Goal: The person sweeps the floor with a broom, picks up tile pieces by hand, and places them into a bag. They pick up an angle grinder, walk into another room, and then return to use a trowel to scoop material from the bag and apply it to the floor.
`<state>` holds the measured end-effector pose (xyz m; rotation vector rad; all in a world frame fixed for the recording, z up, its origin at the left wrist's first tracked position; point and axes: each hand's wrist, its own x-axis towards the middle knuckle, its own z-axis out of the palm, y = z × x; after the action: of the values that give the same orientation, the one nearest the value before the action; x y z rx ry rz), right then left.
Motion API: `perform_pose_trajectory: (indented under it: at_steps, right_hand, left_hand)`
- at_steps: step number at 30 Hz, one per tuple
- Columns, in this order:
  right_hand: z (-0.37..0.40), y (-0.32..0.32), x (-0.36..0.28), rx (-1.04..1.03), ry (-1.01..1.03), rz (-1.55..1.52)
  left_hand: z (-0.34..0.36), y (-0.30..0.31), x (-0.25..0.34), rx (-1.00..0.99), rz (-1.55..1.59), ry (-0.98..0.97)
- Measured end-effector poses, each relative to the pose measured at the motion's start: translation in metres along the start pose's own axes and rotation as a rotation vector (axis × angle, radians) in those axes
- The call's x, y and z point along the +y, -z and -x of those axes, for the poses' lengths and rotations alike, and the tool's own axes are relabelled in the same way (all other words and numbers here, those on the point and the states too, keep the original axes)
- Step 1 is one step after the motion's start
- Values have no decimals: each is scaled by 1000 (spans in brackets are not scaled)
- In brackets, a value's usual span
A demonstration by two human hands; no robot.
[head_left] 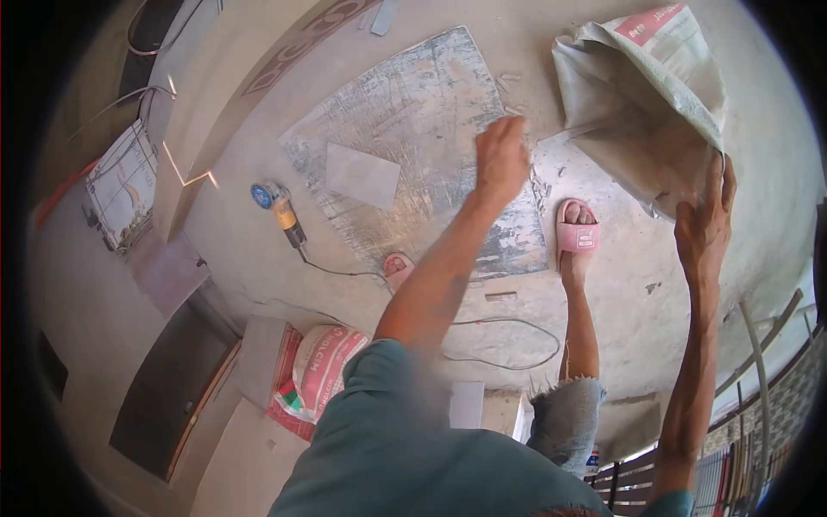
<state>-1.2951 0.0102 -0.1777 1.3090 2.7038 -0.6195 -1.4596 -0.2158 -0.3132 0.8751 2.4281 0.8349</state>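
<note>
My right hand [705,220] grips the rim of a large whitish woven sack [637,95], its mouth gaping toward me and a red printed panel at its far end. Out over the edge of a scuffed, paint-streaked board [405,112], my left hand [501,159] is closed with curled fingers, slightly blurred. Whatever it may hold is hidden. Small broken scraps [510,77] lie on the floor just beyond the left hand. A flat grey tile piece [363,175] rests on the board.
An angle grinder [282,211] with a blue disc lies left of the board, its cord [508,320] looping behind my feet. My pink sandals [577,234] are at the board's near edge. A red-and-white cement bag [323,366] stands lower left. Metal railings [758,379] are at right.
</note>
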Motion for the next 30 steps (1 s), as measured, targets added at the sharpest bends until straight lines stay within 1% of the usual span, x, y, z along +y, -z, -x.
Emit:
perform_pose_trajectory:
  at_steps: [1,2,3,4,5,6,7,8,9,10,11,12,14,15,16,17,18,20,21,22,24,25,26,28,29,30]
  right_hand:
    - [3,-2,-10,62,24,30]
    - [7,-4,-22,120,47,63]
    - [11,-7,-36,177,69,97]
    - [14,-15,-51,235,93,138]
    - [19,-27,-77,280,230,134]
    - [28,-52,-100,249,361,15]
    - [32,-85,-118,102,445,-83]
    - [33,-117,-143,-51,567,-140]
    - [33,-160,-167,-111,629,-176]
    - [31,-206,-188,-105,690,-94]
    - [28,-246,-211,-104,714,-84]
    - [23,-283,-233,-38,746,-53]
    - [12,-332,-266,95,843,-37]
    - [11,-348,-276,4,779,-53]
    - [7,-356,-281,-80,716,-59]
    - [4,-359,-286,-158,657,-63]
    - [7,-357,-289,-208,662,14]
    - [13,-341,-277,-301,650,202]
    - [18,-335,-268,-307,619,89]
    - [22,-327,-261,-301,595,-42]
    - [37,-284,-248,-223,411,-129]
    - [44,-264,-235,-193,309,-182]
    - [41,-247,-211,-173,224,-163]
    - [24,-211,-152,-78,69,-78]
    - [7,-187,-120,-82,-16,34]
    - [-1,-166,-86,52,29,97]
  left_hand:
    - [25,35,-43,-98,-276,100]
    - [46,66,-92,-246,-526,232]
    - [67,91,-151,-295,-669,306]
    - [80,122,-184,-374,-810,422]
    - [90,147,-212,-407,-922,395]
    - [100,171,-234,-447,-1030,366]
    - [106,188,-261,-442,-1078,291]
    - [106,193,-281,-432,-1116,206]
    - [95,199,-272,-470,-1022,213]
    - [83,209,-264,-508,-927,212]
    - [79,205,-277,-501,-903,140]
    - [81,202,-292,-499,-886,76]
    - [78,204,-299,-511,-825,25]
    - [73,208,-300,-508,-803,-5]
    - [68,212,-298,-555,-770,65]
    - [64,219,-293,-597,-736,135]
    - [66,222,-287,-640,-699,205]
    - [92,235,-299,-627,-662,209]
    - [100,241,-305,-751,-632,294]
    - [119,245,-329,-714,-520,256]
    - [151,262,-319,-557,-335,174]
    - [157,268,-297,-578,-294,282]
    - [161,273,-274,-596,-253,393]
    - [180,275,-251,-527,-157,400]
    - [183,275,-240,-495,-114,409]
    - [180,274,-217,-469,-48,454]
